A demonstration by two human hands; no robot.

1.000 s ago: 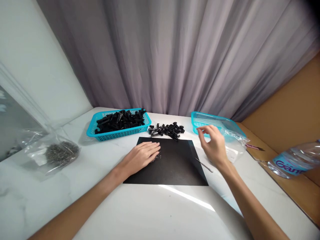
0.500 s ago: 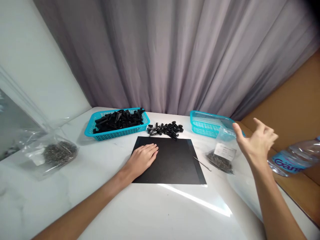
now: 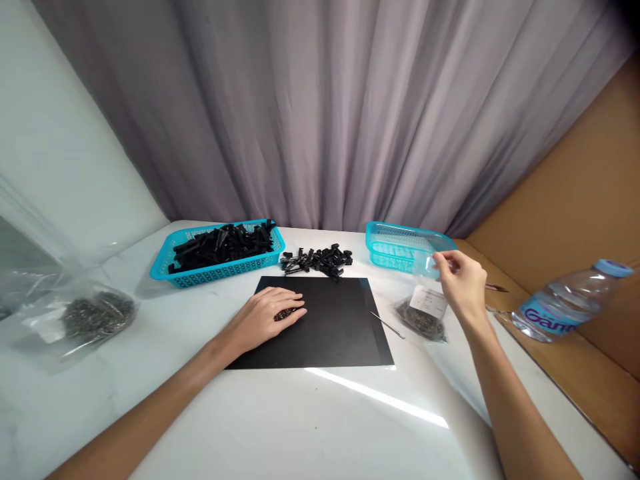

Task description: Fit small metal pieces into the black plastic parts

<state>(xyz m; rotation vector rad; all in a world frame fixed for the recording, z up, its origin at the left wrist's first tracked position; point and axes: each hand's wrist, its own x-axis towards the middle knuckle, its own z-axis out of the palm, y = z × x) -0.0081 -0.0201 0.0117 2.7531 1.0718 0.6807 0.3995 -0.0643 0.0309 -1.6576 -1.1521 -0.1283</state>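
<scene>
Black and thin, a sheet [image 3: 345,327] lies on the white table [image 3: 280,427] in the head view, and the left hand [image 3: 263,317] rests on it, palm down and fingers loosely bent. Small metal pieces [image 3: 284,314] show between its thumb and forefinger; whether it grips them I cannot tell. The right hand [image 3: 465,283] has thumb and fingertips drawn together at the top of a clear bag [image 3: 420,323], which sits on the table to the right of the sheet, with dark small contents.

Behind the sheet is a heap of black parts [image 3: 325,260]. To its left, a blue basket [image 3: 230,271] is piled with similar parts; to its right is another blue basket [image 3: 410,230], partly behind the right hand and bag. A thin metal tool [image 3: 387,325] lies across the sheet's right edge. At far left is a second bag [image 3: 97,317] of small metallic pieces.

Both forearms are cut off by the lower edge. A slim pointed object [image 3: 497,288] is partly covered by the right hand, so its kind is unclear.

The bottle [image 3: 565,303] at right reads "Gam", its remaining letters hard to read. The white label [image 3: 427,301] on the held bag has print too small to read.
</scene>
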